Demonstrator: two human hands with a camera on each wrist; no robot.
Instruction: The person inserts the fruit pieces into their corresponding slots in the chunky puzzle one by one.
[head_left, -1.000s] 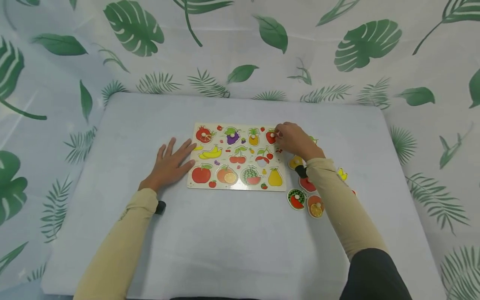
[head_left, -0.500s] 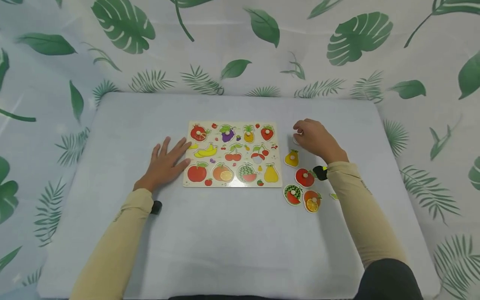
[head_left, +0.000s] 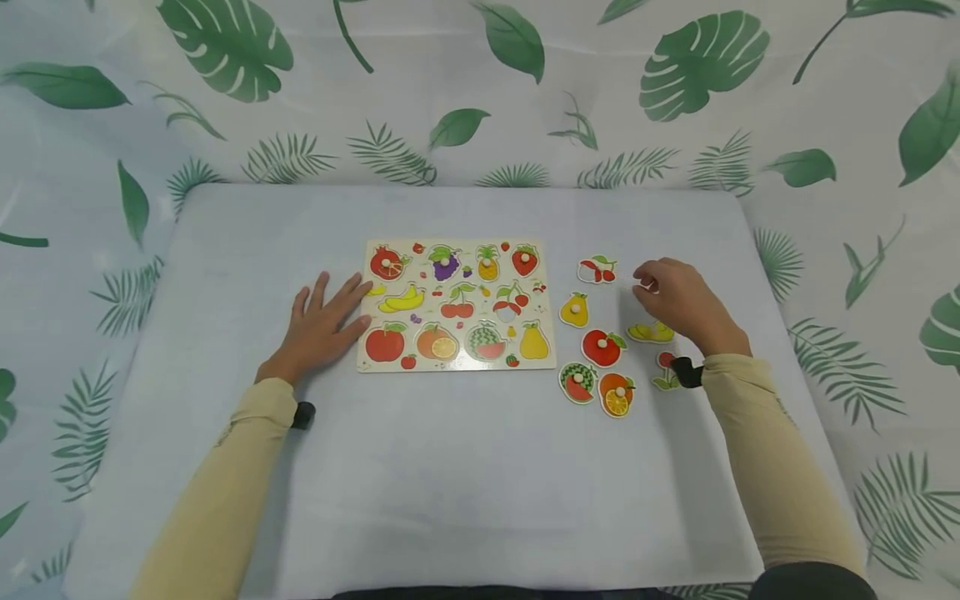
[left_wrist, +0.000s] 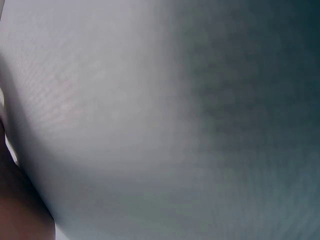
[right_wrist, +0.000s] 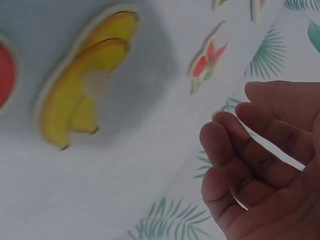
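A wooden fruit puzzle board [head_left: 456, 350] lies on the table, with knobbed pomegranate [head_left: 387, 262], grape [head_left: 444, 264], pineapple [head_left: 487, 264] and strawberry [head_left: 525, 261] pieces along its top row. My left hand [head_left: 315, 325] lies flat with fingers spread, fingertips on the board's left edge. To the board's right, my right hand [head_left: 686, 300] hovers beside the banana piece [head_left: 651, 332], fingers loosely bent. The right wrist view shows nothing between the fingers of that right hand [right_wrist: 265, 155]; the banana piece [right_wrist: 85, 85] lies apart from it.
Right of the board lie a red-and-white fruit piece [head_left: 597, 269], a pear [head_left: 574, 309], an apple [head_left: 603, 347], a watermelon [head_left: 577, 383], an orange [head_left: 617, 394] and a cherry piece [head_left: 666, 372]. A leaf-patterned cloth [head_left: 510, 100] hangs behind the white table [head_left: 450, 483].
My right hand has moved right from the strawberry on the board, past the red-and-white fruit piece, to beside the bananas. The left hand stays at the board's edge; the head view has shifted slightly.
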